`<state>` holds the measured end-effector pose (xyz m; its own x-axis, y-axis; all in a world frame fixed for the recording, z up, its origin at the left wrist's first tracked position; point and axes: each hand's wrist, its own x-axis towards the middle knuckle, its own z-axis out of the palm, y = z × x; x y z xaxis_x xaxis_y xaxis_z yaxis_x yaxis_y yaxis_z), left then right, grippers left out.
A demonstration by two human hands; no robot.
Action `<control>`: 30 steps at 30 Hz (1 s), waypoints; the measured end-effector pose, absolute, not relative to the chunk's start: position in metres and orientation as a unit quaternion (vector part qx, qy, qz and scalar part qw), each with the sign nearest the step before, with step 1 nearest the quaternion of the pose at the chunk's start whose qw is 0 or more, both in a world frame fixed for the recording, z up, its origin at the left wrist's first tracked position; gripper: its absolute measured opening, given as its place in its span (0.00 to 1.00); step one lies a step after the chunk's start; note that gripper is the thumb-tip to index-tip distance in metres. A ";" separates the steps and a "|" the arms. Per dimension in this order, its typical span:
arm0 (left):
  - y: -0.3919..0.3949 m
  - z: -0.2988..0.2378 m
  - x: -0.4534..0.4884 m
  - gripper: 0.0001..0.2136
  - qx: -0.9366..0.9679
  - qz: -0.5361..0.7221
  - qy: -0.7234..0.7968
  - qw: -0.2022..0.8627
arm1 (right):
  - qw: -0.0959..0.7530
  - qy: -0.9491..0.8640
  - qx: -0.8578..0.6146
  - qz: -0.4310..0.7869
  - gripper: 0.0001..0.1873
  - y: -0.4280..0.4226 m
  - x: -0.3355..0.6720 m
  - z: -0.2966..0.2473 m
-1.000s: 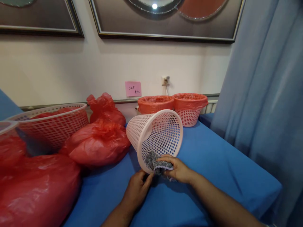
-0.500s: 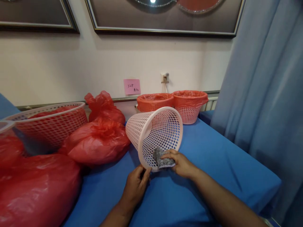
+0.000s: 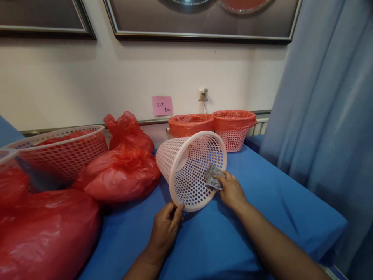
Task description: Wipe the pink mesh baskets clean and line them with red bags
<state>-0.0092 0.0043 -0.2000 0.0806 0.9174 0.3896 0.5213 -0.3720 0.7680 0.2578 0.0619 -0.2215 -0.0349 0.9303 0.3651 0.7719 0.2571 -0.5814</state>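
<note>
A pale pink perforated plastic wastebasket (image 3: pixel 178 160) lies tilted on its side on the blue-covered table (image 3: pixel 256 186), its mouth facing me. My left hand (image 3: pixel 166 225) pinches the lower left of its rim between thumb and fingers. In my right hand (image 3: pixel 232 189) is a grey speckled cloth (image 3: pixel 214 177), pressed against the rim and inner wall at the lower right of the mouth. The fingertips under the cloth are partly hidden.
Knotted red plastic bags (image 3: pixel 122 175) fill the left side beside a larger pink basket (image 3: pixel 61 155). Two wastebaskets with red liners (image 3: pixel 190 125) stand behind against the wall. A blue curtain (image 3: pixel 317 116) hangs at the right; a pink note (image 3: pixel 162 106) is on the wall.
My right hand has slid the cloth up and to the right along the basket's rim, from the bottom toward the right side. My left hand keeps its grip; the basket has barely shifted.
</note>
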 end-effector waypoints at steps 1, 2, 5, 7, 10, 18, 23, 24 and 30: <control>0.006 -0.203 -0.009 0.18 0.706 0.428 0.513 0.236 | 0.356 -0.736 -0.555 0.155 0.32 0.060 0.252 -0.223; 0.007 -0.206 -0.008 0.17 0.716 0.407 0.509 0.251 | 0.364 -0.759 -0.499 0.208 0.32 0.058 0.246 -0.226; 0.009 -0.211 -0.005 0.15 0.753 0.338 0.487 0.283 | 0.394 -0.775 -0.339 0.359 0.32 0.054 0.228 -0.232; 0.009 -0.211 -0.005 0.16 0.761 0.322 0.485 0.285 | 0.409 -0.765 -0.313 0.387 0.32 0.054 0.224 -0.234; 0.008 -0.208 -0.007 0.17 0.742 0.351 0.505 0.266 | 0.412 -0.764 -0.400 0.293 0.33 0.057 0.233 -0.232; 0.008 -0.207 -0.009 0.17 0.729 0.395 0.504 0.245 | 0.326 -0.695 -0.635 0.081 0.32 0.062 0.258 -0.219; 0.009 -0.210 -0.008 0.18 0.722 0.401 0.499 0.262 | 0.387 -0.763 -0.376 0.357 0.31 0.052 0.229 -0.230; 0.008 -0.209 -0.008 0.18 0.722 0.404 0.498 0.260 | 0.391 -0.748 -0.336 0.417 0.32 0.052 0.225 -0.233; 0.004 -0.200 -0.009 0.18 0.709 0.443 0.499 0.230 | 0.444 -0.727 -0.464 0.243 0.33 0.064 0.241 -0.232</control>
